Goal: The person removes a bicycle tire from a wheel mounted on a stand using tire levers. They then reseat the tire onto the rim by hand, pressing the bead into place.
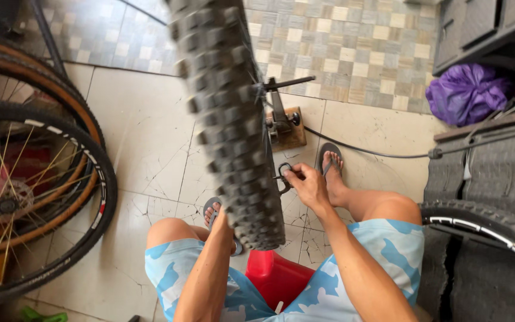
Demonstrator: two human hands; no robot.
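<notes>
Between the seated person's knees, a knobby bicycle tyre [233, 119] is standing upright. The right hand [308, 186] is grasping a small metal tool [284, 177] beside it. The left hand [222, 216] is hidden behind the tyre; its grip cannot be told.

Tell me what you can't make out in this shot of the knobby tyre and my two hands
Head view only:
- Left hand: mostly behind the knobby tyre; its grip cannot be told.
- Knobby tyre: top cut off by the frame edge, tread motion-blurred.
- Small metal tool at the right hand: partly hidden by fingers and tyre; its kind is unclear.
- Red stool: mostly covered by the legs.
- Purple bag: contents hidden.
</notes>
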